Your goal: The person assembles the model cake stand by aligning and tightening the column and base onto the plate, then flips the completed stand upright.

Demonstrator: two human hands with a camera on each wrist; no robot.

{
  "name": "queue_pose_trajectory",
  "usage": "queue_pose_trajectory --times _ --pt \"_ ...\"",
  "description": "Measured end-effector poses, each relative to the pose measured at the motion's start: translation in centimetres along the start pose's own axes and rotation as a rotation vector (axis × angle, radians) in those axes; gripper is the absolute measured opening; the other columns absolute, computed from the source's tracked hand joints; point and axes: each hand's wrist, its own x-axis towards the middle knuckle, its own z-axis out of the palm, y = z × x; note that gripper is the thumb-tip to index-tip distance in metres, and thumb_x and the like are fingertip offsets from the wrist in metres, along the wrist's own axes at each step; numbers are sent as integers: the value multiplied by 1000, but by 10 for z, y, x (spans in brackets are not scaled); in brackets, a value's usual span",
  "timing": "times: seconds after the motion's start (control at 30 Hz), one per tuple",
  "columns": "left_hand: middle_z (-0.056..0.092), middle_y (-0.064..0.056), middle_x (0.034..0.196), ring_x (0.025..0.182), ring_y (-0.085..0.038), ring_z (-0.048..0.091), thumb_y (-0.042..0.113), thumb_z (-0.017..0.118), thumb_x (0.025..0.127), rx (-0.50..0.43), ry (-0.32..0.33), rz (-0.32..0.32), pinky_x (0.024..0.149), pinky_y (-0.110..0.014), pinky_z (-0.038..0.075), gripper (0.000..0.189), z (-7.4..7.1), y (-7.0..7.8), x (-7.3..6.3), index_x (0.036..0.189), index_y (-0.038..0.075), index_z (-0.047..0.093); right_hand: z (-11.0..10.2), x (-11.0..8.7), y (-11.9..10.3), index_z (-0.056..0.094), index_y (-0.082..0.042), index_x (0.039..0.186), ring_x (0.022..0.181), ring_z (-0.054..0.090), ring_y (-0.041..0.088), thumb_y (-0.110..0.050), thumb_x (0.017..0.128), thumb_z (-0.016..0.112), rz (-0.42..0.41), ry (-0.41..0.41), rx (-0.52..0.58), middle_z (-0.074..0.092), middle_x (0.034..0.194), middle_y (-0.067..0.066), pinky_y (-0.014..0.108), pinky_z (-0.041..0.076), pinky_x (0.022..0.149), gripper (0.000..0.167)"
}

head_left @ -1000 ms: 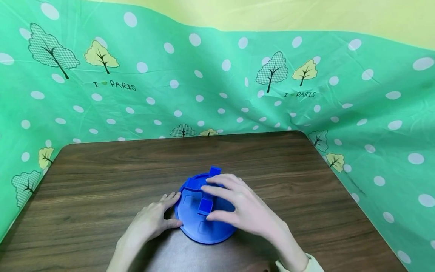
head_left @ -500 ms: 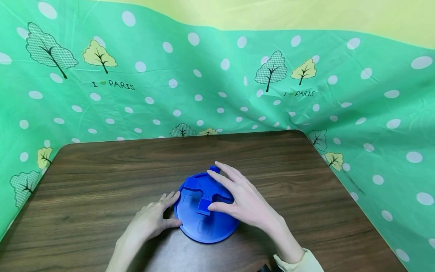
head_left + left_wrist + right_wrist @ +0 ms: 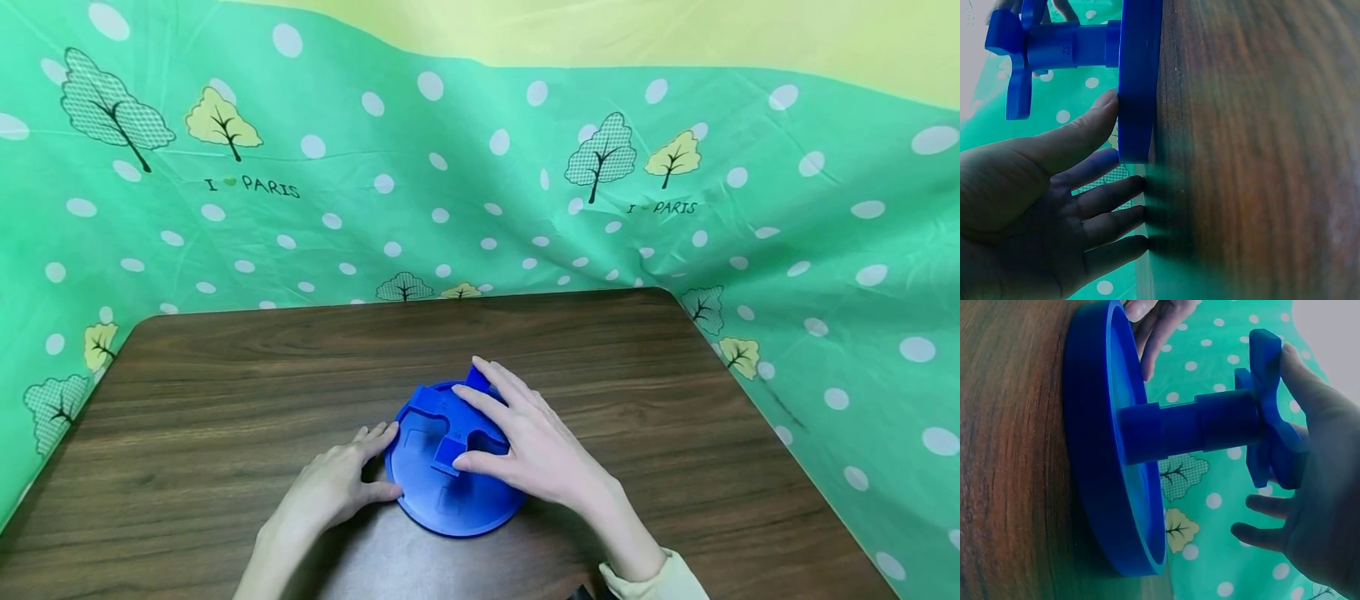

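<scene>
A round blue base (image 3: 461, 518) with a raised rim lies flat on the table. From it rises a stepped blue stem (image 3: 1179, 430), topped by a cross-shaped blue knob (image 3: 452, 421) with flared arms. My left hand (image 3: 333, 483) touches the base's left rim with thumb and forefinger; in the left wrist view its other fingers extend straight beside the table. My right hand (image 3: 532, 446) spans the knob, thumb against the near arm and fingertips at the far arm. The right wrist view shows its lower fingers spread away from the knob. The knob's right arm is hidden under the right hand.
A dark wood-grain table (image 3: 247, 392) carries the base. Behind and beside it hangs a green cloth (image 3: 465, 183) with white dots and printed trees. A small dark object (image 3: 580, 592) shows at the bottom edge near the right sleeve (image 3: 652, 579).
My right hand has spread its fingers wider and shifted its hold on the knob. Seen from above, the knob has turned slightly clockwise over the last half second. The left hand stays on the rim.
</scene>
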Motion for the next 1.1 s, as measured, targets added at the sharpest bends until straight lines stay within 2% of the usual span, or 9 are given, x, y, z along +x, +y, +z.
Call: queue_pose_trajectory --times 0.13,0.27,0.4,0.57,0.77,1.1 --pt "43 -14 163 149 -48 39 43 82 84 -3 5 6 111 -77 34 83 0 0 -1 156 22 47 -1 0 0 46 -40 153 163 15 20 -80 87 57 -1 20 -20 17 173 -16 75 30 118 79" --pt "44 -14 163 148 -48 40 44 83 83 0 11 14 111 -76 35 83 0 0 -1 156 22 47 -3 -1 0 50 -35 152 163 17 19 -75 87 62 -7 35 -32 25 171 -17 72 31 119 77" --pt "44 -14 163 148 -48 41 44 83 83 11 13 15 110 -76 36 84 0 1 -1 156 22 47 -6 -2 -1 52 -33 150 161 23 20 -70 87 67 -3 37 -31 38 166 -13 69 32 120 75" --pt "45 -13 162 147 -48 42 45 83 82 20 17 21 110 -76 37 85 0 1 -1 155 21 47 -10 -4 0 57 -35 146 157 33 21 -73 86 66 12 47 -51 48 159 -8 62 37 120 72" --pt "45 -13 162 147 -49 42 44 83 82 10 23 29 109 -77 36 84 0 0 -2 155 21 48 -14 -6 -1 61 -34 143 136 53 17 -77 86 62 26 46 -73 57 143 -9 53 49 111 72" --pt "44 -12 163 147 -50 41 43 83 83 6 21 23 109 -78 35 84 0 1 -2 156 22 47 -22 -9 -4 68 -28 136 115 63 10 -67 87 70 13 50 -108 65 122 -12 37 59 96 62"
